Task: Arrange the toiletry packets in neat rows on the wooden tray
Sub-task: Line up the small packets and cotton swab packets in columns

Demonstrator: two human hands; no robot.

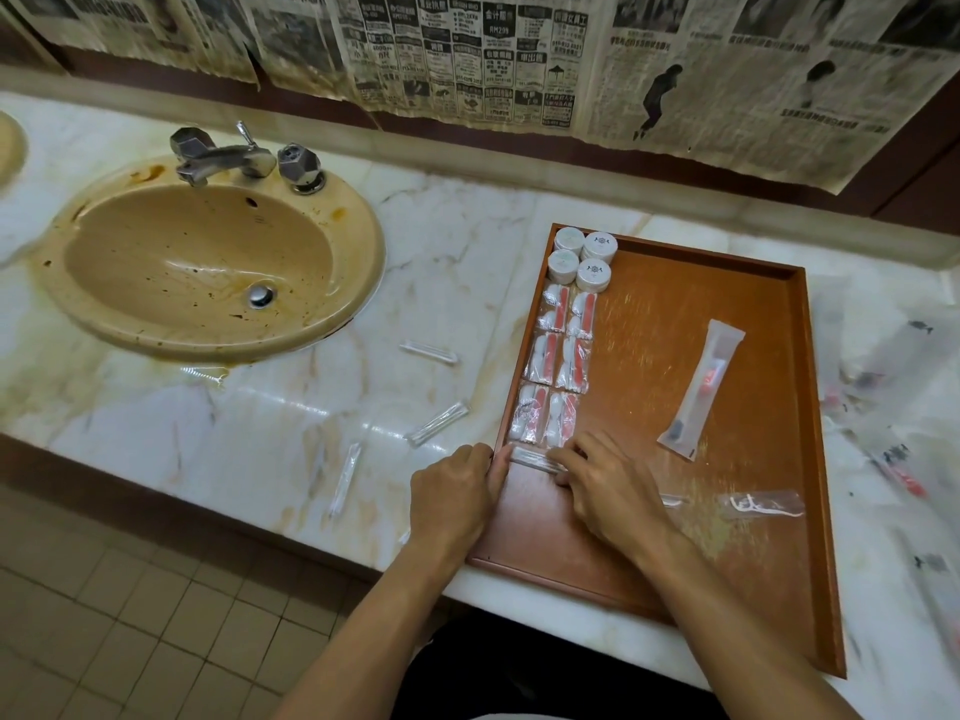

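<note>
A wooden tray [727, 283] lies on the marble counter. Along its left side stand several white round jars [582, 258], with several clear packets holding white and red items [558, 363] in two columns below them. A thin clear packet [532, 456] lies crosswise below these. My left hand [457, 498] touches its left end at the tray's rim, and the fingers of my right hand [605, 483] press on its right end. A toothbrush packet [701, 389] lies slanted in the tray's middle. A floss packet [761, 504] lies near the right side.
Several thin clear packets [436, 423] are scattered on the counter [260, 418] left of the tray. A beige sink [208, 262] with a metal tap [223, 158] is at the left. Blurred packets [893, 459] lie right of the tray. Newspaper covers the back wall.
</note>
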